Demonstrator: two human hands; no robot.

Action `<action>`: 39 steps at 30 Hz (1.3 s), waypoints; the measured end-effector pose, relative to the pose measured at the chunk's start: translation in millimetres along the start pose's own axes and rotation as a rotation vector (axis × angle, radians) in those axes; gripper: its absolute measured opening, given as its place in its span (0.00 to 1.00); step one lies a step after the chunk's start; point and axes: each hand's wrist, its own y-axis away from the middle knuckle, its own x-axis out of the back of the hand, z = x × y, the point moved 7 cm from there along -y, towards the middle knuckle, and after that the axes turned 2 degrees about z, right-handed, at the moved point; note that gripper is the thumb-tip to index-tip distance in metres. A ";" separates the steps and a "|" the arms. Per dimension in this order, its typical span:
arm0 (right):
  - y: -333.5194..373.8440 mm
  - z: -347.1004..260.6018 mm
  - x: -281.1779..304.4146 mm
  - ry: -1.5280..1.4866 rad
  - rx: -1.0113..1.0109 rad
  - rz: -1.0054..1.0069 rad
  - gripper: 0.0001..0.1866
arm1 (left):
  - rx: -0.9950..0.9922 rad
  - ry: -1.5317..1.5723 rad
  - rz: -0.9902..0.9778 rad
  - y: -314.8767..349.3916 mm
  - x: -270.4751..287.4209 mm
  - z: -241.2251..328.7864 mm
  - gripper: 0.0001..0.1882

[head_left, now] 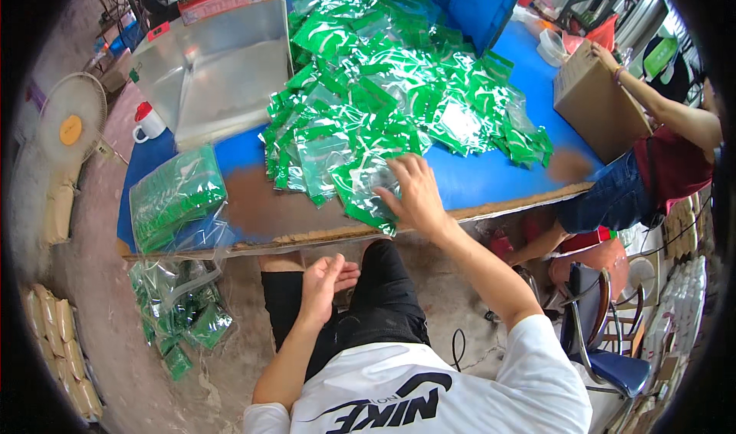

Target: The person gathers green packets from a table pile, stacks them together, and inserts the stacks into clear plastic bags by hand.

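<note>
A large heap of green and clear plastic packets [399,81] covers the middle of the blue table. My right hand [418,192] reaches over its front edge, thumb and fingers apart, touching a green packet with a clear window [360,181] near the table's edge. My left hand [327,284] is held above my lap, off the table, fingers loosely stretched and nothing visible in them. On the left of the tabletop lies a clear bag with stacked green packets [180,196]. Below it, against the table's front, is another clear bag of green packets [184,304].
A grey metal tray [230,81] stands at the back left beside a white mug with a red top [147,121]. Blue crates [484,8] rise behind the heap. At right a person holds a cardboard box [594,100]. A fan [73,120] stands at left, a chair [606,342] at right.
</note>
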 end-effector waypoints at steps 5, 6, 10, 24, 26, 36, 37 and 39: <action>-21.9 36.8 -11.5 -0.076 -0.145 -0.104 0.42 | 0.077 -0.040 -0.144 9.7 -30.4 -19.7 0.16; -21.2 43.1 -10.3 -0.113 -0.268 -0.138 0.41 | 0.077 -0.034 -0.141 10.6 -33.0 -20.0 0.16; -4.4 61.5 -8.0 -0.257 -0.509 0.027 0.28 | 0.070 -0.049 -0.226 9.0 -49.9 -16.9 0.17; 74.6 -34.0 -13.1 -0.833 -0.598 0.013 0.17 | -0.295 0.266 0.252 7.0 -26.0 29.9 0.13; 30.1 -25.6 1.0 -0.389 -0.304 0.040 0.27 | -0.430 -0.165 0.258 11.7 7.0 47.5 0.10; 30.9 -90.3 -42.3 0.010 0.144 -0.244 0.27 | -0.335 -0.128 0.223 45.1 57.4 52.1 0.11; 33.8 -90.5 -39.4 -0.026 0.181 -0.188 0.24 | -0.332 -0.126 0.226 46.8 59.1 50.3 0.11; 36.3 -89.5 -32.6 -0.060 0.223 -0.142 0.21 | -0.240 0.058 0.171 46.1 56.6 41.8 0.14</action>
